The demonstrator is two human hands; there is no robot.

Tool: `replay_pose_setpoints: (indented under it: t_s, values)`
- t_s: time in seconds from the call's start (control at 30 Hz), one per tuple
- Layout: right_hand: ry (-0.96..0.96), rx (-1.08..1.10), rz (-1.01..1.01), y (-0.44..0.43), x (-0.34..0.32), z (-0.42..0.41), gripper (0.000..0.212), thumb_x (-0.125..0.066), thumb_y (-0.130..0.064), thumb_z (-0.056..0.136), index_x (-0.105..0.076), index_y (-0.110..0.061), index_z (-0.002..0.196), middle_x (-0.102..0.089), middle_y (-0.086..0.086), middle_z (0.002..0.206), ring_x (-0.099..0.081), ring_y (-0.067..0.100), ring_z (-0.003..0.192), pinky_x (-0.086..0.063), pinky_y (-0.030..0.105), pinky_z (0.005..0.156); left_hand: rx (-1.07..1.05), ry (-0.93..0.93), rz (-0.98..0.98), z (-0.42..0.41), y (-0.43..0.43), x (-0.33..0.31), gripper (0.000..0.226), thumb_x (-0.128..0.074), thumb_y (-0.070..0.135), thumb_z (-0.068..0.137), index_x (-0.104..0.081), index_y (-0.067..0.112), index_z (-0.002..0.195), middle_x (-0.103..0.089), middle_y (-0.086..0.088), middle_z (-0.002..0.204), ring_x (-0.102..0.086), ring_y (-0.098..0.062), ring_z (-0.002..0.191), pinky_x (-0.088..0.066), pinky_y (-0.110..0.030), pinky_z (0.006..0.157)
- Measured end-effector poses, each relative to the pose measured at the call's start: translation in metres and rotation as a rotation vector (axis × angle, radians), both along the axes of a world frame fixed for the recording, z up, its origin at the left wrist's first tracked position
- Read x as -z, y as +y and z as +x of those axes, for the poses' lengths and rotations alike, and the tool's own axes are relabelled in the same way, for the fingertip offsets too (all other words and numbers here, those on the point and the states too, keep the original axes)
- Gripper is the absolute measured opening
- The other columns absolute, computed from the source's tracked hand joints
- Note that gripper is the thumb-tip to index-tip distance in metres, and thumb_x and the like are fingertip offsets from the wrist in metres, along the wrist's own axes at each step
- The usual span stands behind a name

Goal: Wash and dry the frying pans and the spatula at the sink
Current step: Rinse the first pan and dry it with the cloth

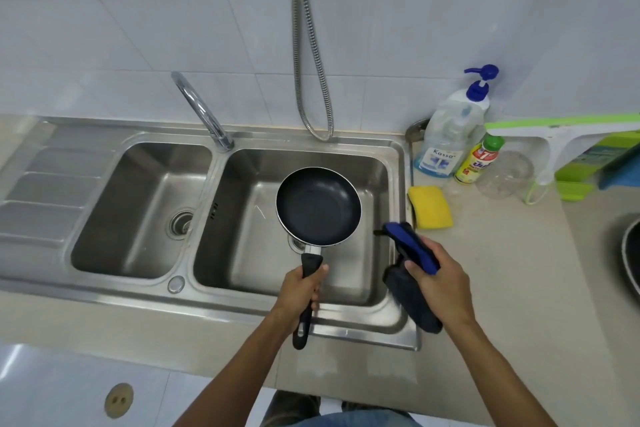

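Note:
A small black frying pan (318, 206) is held level above the right basin of the steel sink (391, 317). My left hand (301, 291) grips its black handle, which sticks out below my fist. To the right of the pan, my right hand (438, 282) grips a dark blue cloth (410, 255) above the basin's right edge; part of the cloth hangs down below my hand. The dark rim of a second pan (631, 255) shows at the far right edge on the counter. No spatula is in view.
A curved tap (201, 111) stands between the two basins and a metal hose (304, 45) hangs on the tiled wall. A yellow sponge (431, 206), a pump soap bottle (450, 135), a small green-capped bottle (478, 159) and a clear glass (505, 175) sit right of the sink.

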State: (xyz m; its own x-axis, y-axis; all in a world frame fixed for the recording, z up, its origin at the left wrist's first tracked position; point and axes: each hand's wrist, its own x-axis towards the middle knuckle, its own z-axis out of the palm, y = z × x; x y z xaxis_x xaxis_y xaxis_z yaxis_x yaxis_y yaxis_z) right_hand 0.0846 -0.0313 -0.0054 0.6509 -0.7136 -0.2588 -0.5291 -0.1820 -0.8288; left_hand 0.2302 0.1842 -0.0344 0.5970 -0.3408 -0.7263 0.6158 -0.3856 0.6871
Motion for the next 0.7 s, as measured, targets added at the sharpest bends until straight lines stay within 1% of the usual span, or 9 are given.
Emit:
replay_pose_setpoints:
  t_s: [0.07, 0.1, 0.2, 0.27, 0.33, 0.43, 0.57, 0.63, 0.7]
  values:
    - [-0.055, -0.093, -0.034, 0.010, -0.015, 0.035, 0.051, -0.077, -0.015, 0.087, -0.061, -0.035, 0.131, -0.065, -0.021, 0.114, -0.058, -0.004, 0.099, -0.039, 0.000, 0.085, 0.036, -0.041, 0.017, 0.007, 0.005, -0.003, 0.032, -0.070, 0.030, 0.096, -0.048, 0.011, 0.082, -0.044, 0.002, 0.058, -0.039, -0.010, 0.044, -0.037, -0.025, 0.041]
    - [-0.073, -0.161, -0.076, 0.017, -0.018, 0.053, 0.053, -0.077, -0.015, 0.086, -0.060, -0.034, 0.132, -0.065, -0.021, 0.119, -0.057, -0.005, 0.105, -0.040, 0.002, 0.092, 0.074, -0.084, 0.047, 0.010, 0.008, -0.005, 0.034, -0.070, 0.033, 0.096, -0.049, 0.011, 0.081, -0.045, 0.002, 0.056, -0.040, -0.011, 0.043, -0.038, -0.026, 0.042]
    - [-0.085, -0.434, -0.238, 0.045, -0.010, 0.111, 0.053, -0.073, -0.014, 0.088, -0.060, -0.026, 0.137, -0.063, -0.008, 0.134, -0.059, 0.010, 0.121, -0.044, 0.026, 0.108, 0.275, -0.310, 0.182, 0.020, 0.013, -0.011, 0.038, -0.068, 0.044, 0.094, -0.052, 0.016, 0.074, -0.051, 0.006, 0.055, -0.046, -0.010, 0.046, -0.040, -0.022, 0.049]
    - [-0.051, -0.543, -0.268, 0.066, -0.003, 0.150, 0.049, -0.069, -0.010, 0.088, -0.062, -0.023, 0.134, -0.065, -0.001, 0.131, -0.061, 0.019, 0.119, -0.048, 0.034, 0.105, 0.392, -0.456, 0.250, 0.025, 0.018, -0.016, 0.041, -0.065, 0.050, 0.094, -0.051, 0.021, 0.069, -0.050, 0.009, 0.057, -0.044, -0.007, 0.049, -0.036, -0.019, 0.049]
    - [-0.039, -0.557, -0.326, 0.075, 0.002, 0.185, 0.047, -0.065, -0.006, 0.087, -0.065, -0.024, 0.130, -0.066, 0.001, 0.127, -0.062, 0.024, 0.114, -0.051, 0.039, 0.097, 0.399, -0.510, 0.286, 0.027, 0.024, -0.019, 0.045, -0.064, 0.052, 0.094, -0.049, 0.019, 0.066, -0.049, 0.008, 0.056, -0.043, -0.007, 0.048, -0.033, -0.016, 0.047]
    - [-0.070, -0.608, -0.514, 0.063, 0.010, 0.231, 0.052, -0.062, 0.003, 0.083, -0.068, -0.023, 0.127, -0.063, 0.002, 0.134, -0.060, 0.029, 0.117, -0.051, 0.041, 0.100, 0.325, -0.516, 0.315, 0.041, 0.047, -0.021, 0.045, -0.066, 0.049, 0.093, -0.049, 0.019, 0.064, -0.049, 0.007, 0.056, -0.042, -0.006, 0.047, -0.033, -0.016, 0.046]
    - [0.031, -0.684, -0.733, 0.037, 0.024, 0.254, 0.063, -0.063, 0.005, 0.076, -0.063, -0.021, 0.133, -0.059, 0.007, 0.141, -0.058, 0.036, 0.122, -0.051, 0.044, 0.101, 0.277, -0.489, 0.292, 0.068, 0.073, -0.029, 0.050, -0.070, 0.052, 0.089, -0.045, 0.019, 0.061, -0.042, 0.007, 0.053, -0.038, -0.010, 0.048, -0.034, -0.028, 0.052]
    - [0.089, -0.703, -0.688, 0.045, 0.028, 0.238, 0.061, -0.063, -0.005, 0.084, -0.055, -0.022, 0.142, -0.052, 0.006, 0.150, -0.054, 0.034, 0.129, -0.049, 0.043, 0.104, 0.314, -0.495, 0.317, 0.078, 0.080, -0.031, 0.050, -0.070, 0.052, 0.089, -0.045, 0.019, 0.062, -0.041, 0.006, 0.054, -0.037, -0.010, 0.048, -0.033, -0.027, 0.052]
    - [0.114, -0.689, -0.452, 0.063, 0.025, 0.216, 0.054, -0.062, -0.022, 0.094, -0.051, -0.026, 0.146, -0.045, 0.001, 0.156, -0.050, 0.025, 0.137, -0.044, 0.039, 0.111, 0.370, -0.500, 0.331, 0.082, 0.079, -0.030, 0.051, -0.069, 0.053, 0.089, -0.044, 0.018, 0.061, -0.041, 0.008, 0.052, -0.038, -0.009, 0.046, -0.033, -0.026, 0.051]
